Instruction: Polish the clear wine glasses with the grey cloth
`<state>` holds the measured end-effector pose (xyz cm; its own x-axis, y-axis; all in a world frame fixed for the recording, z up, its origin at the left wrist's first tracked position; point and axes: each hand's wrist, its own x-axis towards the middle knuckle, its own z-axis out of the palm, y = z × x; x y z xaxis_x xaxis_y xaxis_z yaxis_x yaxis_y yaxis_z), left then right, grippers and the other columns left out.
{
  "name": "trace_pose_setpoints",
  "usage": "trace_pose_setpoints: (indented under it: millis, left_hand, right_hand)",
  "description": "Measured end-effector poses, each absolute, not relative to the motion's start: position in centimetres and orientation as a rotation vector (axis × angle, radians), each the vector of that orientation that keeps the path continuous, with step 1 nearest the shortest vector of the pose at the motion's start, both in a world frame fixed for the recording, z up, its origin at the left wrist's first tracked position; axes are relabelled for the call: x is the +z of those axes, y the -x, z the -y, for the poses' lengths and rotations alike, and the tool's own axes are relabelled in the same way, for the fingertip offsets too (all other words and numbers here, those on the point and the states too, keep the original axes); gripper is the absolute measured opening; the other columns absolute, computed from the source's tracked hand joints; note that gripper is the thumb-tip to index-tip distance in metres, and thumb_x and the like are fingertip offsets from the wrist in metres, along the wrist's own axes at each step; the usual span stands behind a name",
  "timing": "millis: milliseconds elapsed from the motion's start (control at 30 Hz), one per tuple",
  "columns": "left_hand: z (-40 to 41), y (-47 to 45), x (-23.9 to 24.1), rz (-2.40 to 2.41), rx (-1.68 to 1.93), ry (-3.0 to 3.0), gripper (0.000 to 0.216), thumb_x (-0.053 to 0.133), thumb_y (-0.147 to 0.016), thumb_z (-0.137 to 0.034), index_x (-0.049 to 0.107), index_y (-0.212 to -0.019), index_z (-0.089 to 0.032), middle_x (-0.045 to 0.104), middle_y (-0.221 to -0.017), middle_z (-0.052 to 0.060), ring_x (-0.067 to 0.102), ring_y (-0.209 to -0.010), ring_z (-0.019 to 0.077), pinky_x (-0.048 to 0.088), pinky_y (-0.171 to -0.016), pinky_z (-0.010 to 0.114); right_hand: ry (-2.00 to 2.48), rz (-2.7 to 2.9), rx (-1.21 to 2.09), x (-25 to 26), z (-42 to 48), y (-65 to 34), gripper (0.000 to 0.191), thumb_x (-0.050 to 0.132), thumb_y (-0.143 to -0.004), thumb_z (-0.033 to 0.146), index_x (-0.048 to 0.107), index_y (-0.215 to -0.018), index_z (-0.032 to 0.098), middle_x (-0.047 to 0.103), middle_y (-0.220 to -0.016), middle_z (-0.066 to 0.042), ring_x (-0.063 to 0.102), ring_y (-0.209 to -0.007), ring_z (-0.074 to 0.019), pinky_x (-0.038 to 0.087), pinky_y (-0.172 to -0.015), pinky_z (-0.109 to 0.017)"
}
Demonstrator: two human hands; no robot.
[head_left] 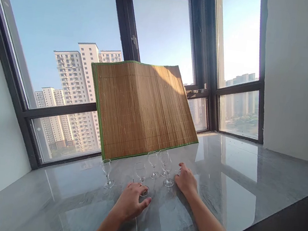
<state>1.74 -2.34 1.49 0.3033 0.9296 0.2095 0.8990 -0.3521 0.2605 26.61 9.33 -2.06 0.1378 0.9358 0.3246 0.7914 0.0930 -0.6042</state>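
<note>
Several small clear stemmed glasses stand upright on the grey marble-look sill. My left hand (132, 201) rests low with thumb and index finger apart, right by the foot of one stemmed glass (141, 172); whether it touches the foot I cannot tell. Farther left, another stemmed glass (107, 174) stands alone. A close group of glasses, with a nearer stemmed glass (169, 175) and one behind to its left (153, 164), is between my hands. My right hand (187, 180) lies just right of that group, fingers loosely bent, index finger reaching forward, holding nothing visible.
Behind the glasses a bamboo mat (143, 110) with green edging leans against the window frame (63, 109). The glossy sill (213, 185) carries bright window reflections. A white wall (302, 82) stands to the right, and the sill's dark front edge runs along the lower right.
</note>
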Motion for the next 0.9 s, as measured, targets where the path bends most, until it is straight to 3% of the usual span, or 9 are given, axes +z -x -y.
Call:
trace_pose_setpoints:
  millis: [100, 233, 367, 533, 733, 900]
  left_hand:
    - [3.0, 0.1, 1.5, -1.744, 0.549, -2.396, 0.038, 0.053, -0.088, -0.049, 0.066, -0.115, -0.026, 0.066, -0.125, 0.006, 0.056, -0.119, 0.0268, 0.037, -0.107, 0.042]
    - [4.5, 3.6, 0.8, -1.738, 0.58, -2.409, 0.039, 0.062, -0.082, -0.046, 0.065, -0.117, -0.029, 0.064, -0.131, 0.004, 0.053, -0.124, 0.0282, 0.035, -0.111, 0.043]
    - [6.1, 8.7, -0.2, -1.786, 0.6, -2.334, 0.038, 0.056, -0.086, -0.047, 0.065, -0.12, -0.031, 0.059, -0.14, 0.003, 0.048, -0.132, 0.0291, 0.034, -0.114, 0.046]
    - [6.3, 14.2, -0.5, -1.927, 0.691, -2.252, 0.034, 0.055, -0.086, -0.045, 0.069, -0.111, -0.028, 0.063, -0.135, 0.005, 0.052, -0.129, 0.0291, 0.038, -0.112, 0.047]
    - [6.0, 16.0, -0.5, -1.953, 0.726, -2.172, 0.038, 0.056, -0.084, -0.042, 0.069, -0.115, -0.025, 0.062, -0.136, 0.007, 0.053, -0.129, 0.029, 0.038, -0.111, 0.045]
    - [6.2, 15.6, -0.6, -1.963, 0.694, -2.176, 0.041, 0.056, -0.083, -0.038, 0.068, -0.12, -0.025, 0.06, -0.139, 0.006, 0.049, -0.133, 0.0285, 0.032, -0.115, 0.045]
  right_hand:
    - [1.727, 1.681, 0.278, -2.2, -9.3, -26.7, 0.048, 0.048, -0.077, 0.015, 0.049, -0.125, 0.021, 0.066, -0.106, -0.011, 0.061, -0.103, -0.0251, 0.039, -0.073, -0.03]
    - [1.725, 1.699, 0.285, -2.3, -9.4, -26.8, 0.047, 0.048, -0.077, 0.015, 0.049, -0.123, 0.021, 0.066, -0.108, -0.011, 0.059, -0.106, -0.0253, 0.037, -0.068, -0.029]
    - [1.733, 1.704, 0.271, -2.2, -9.5, -26.8, 0.046, 0.048, -0.077, 0.015, 0.049, -0.123, 0.021, 0.067, -0.105, -0.01, 0.06, -0.106, -0.0254, 0.038, -0.07, -0.029]
    - [1.771, 1.677, 0.258, -1.9, -9.1, -26.7, 0.044, 0.048, -0.078, 0.016, 0.051, -0.122, 0.021, 0.067, -0.104, -0.01, 0.063, -0.102, -0.0246, 0.038, -0.07, -0.029]
    - [1.849, 1.766, 0.246, -1.5, -6.4, -27.1, 0.022, 0.046, -0.081, 0.023, 0.062, -0.097, 0.023, 0.07, -0.096, -0.01, 0.066, -0.089, -0.0261, 0.035, -0.063, -0.03]
    - [1.721, 1.95, 0.191, -1.5, -3.9, -27.1, 0.017, 0.048, -0.079, 0.022, 0.064, -0.085, 0.025, 0.071, -0.095, -0.006, 0.065, -0.088, -0.0246, 0.037, -0.066, -0.029]
